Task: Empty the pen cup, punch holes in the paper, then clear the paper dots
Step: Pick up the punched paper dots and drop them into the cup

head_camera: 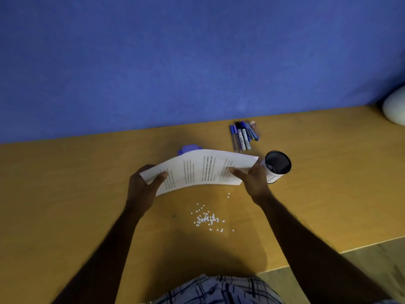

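Two hands, yours: left hand (143, 183) and right hand (252, 181) each pinch an end of the paper (197, 172), bowed above the desk (76, 172). Pens (243, 136) lie outside the pen cup (277, 166). Paper dots (207, 219) lie nearer you; clearing looks next: gather them gently.

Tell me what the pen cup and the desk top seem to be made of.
Pen cup: probably black wire mesh, from its finely dotted inner wall; a white label wraps the outside. Desk top: looks like matte wood-tone laminate, evenly ochre with no clear grain and a pale edge strip.
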A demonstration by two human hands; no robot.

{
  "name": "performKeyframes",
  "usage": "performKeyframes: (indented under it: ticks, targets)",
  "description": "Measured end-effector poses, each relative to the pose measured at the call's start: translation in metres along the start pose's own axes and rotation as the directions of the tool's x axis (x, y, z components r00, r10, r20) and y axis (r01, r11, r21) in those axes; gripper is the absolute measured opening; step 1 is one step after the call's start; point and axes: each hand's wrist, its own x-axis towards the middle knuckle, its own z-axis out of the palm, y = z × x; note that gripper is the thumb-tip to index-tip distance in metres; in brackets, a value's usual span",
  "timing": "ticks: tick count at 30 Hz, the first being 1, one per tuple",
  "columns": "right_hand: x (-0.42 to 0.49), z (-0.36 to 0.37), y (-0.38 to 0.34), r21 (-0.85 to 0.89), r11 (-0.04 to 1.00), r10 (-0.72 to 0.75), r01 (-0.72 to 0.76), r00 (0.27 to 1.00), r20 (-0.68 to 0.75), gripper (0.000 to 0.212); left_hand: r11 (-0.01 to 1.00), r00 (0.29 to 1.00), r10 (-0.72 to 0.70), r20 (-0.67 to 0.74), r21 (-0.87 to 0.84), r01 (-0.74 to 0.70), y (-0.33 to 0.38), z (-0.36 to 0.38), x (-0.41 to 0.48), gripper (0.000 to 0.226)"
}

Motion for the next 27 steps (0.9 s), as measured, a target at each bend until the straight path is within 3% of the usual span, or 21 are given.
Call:
performKeyframes:
  ticks: [2,6,9,12,14,16,18,20,24,27]
  targets:
    - [-0.001,0.001,0.0,0.001,1.0,0.008,-0.008,1.0,-0.011,0.026,0.999,0.999,-0.041,0.006,0.01,0.041,-0.001,0.002,0.0,0.019]
    - [0.003,0.002,-0.016,0.002,1.0,-0.022,0.022,1.0,0.019,0.022,0.999,0.998,0.04,-0.04,-0.004,-0.041,0.004,-0.005,0.006,0.019]
    - [0.005,0.0,-0.024,0.064,0.998,-0.011,0.011,1.0,0.0,0.018,0.997,0.985,0.072,-0.159,0.039,-0.067,0.004,-0.014,0.012,0.043]
    - [0.003,0.005,-0.021,0.329,0.943,0.072,-0.058,0.997,-0.031,0.036,0.986,0.921,-0.148,-0.361,-0.13,0.108,0.005,-0.013,0.007,0.073]
    - [-0.005,0.014,-0.018,0.498,0.859,0.154,-0.118,0.988,-0.032,0.043,0.958,0.887,-0.286,-0.362,-0.084,0.274,-0.001,-0.005,-0.004,0.078]
    - [-0.016,0.024,-0.01,0.592,0.783,0.226,-0.189,0.974,0.012,0.044,0.923,0.903,-0.382,-0.197,-0.121,0.364,-0.013,0.005,-0.017,0.066]
    - [-0.027,0.033,-0.001,0.65,0.715,0.28,-0.256,0.958,0.07,0.044,0.852,0.898,-0.44,-0.031,-0.332,0.406,-0.013,0.017,-0.033,0.031]
    - [-0.034,0.042,0.004,0.684,0.665,0.322,-0.301,0.941,0.101,0.045,0.814,0.913,-0.402,0.069,-0.429,0.391,-0.008,0.024,-0.045,0.021]
    - [-0.048,0.055,0.008,0.718,0.612,0.357,-0.331,0.926,0.122,0.044,0.853,0.96,-0.276,0.051,-0.447,0.269,0.005,0.026,-0.056,0.022]
    - [-0.056,0.062,0.008,0.717,0.603,0.378,-0.351,0.916,0.131,0.047,0.941,0.976,-0.21,-0.054,-0.283,0.187,0.001,0.019,-0.054,0.015]
